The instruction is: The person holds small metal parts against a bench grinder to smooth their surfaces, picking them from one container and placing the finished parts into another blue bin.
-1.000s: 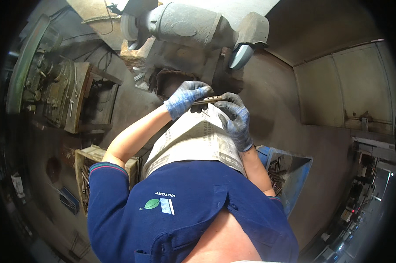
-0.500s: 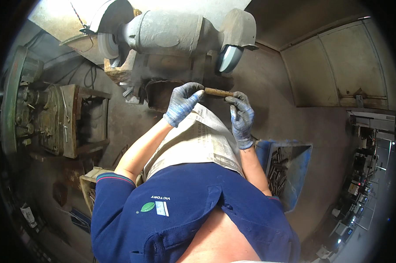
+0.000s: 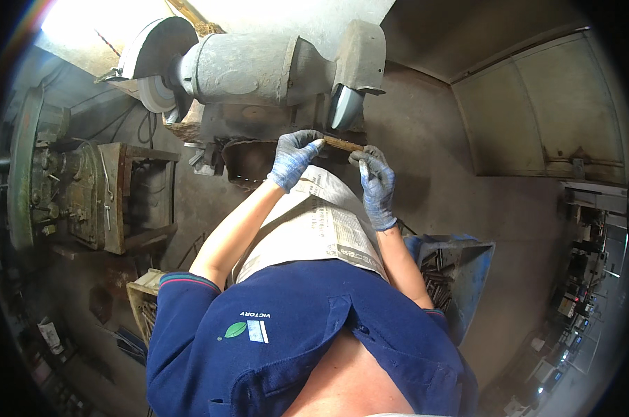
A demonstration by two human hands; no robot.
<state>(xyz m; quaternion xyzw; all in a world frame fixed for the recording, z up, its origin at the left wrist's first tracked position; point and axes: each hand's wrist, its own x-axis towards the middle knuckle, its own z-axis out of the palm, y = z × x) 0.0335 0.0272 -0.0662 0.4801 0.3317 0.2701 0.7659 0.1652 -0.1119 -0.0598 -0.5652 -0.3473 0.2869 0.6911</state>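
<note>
Holding a short rusty-brown metal bar (image 3: 342, 144) by both ends, the person stands in front of a grey bench grinder (image 3: 259, 69) in the head view: the left hand (image 3: 293, 158), in a blue-grey knit glove, is closed around the bar's left end, and the right hand (image 3: 375, 182), gloved the same way, pinches its right end between thumb and fingers. The bar lies roughly level, just below and close beside the grinder's right wheel (image 3: 345, 105); whether it touches the wheel cannot be told from here. Judging by the bar's uniformly rusty, dull surface and the absence of visible sparks, the grinding of this piece looks barely begun or not yet started, with most of the work left. More dark bars lie in a blue bin (image 3: 467, 278) at the person's right, near the right elbow; whether they are done or waiting cannot be told. As for printed matter, a sheet of newspaper (image 3: 314, 229) with grey columns of print hangs over the person's front like an apron, and the navy shirt (image 3: 293, 347) carries a small chest badge, a green leaf beside a pale rectangle. A wooden crate (image 3: 144, 299) sits low at the left.
</note>
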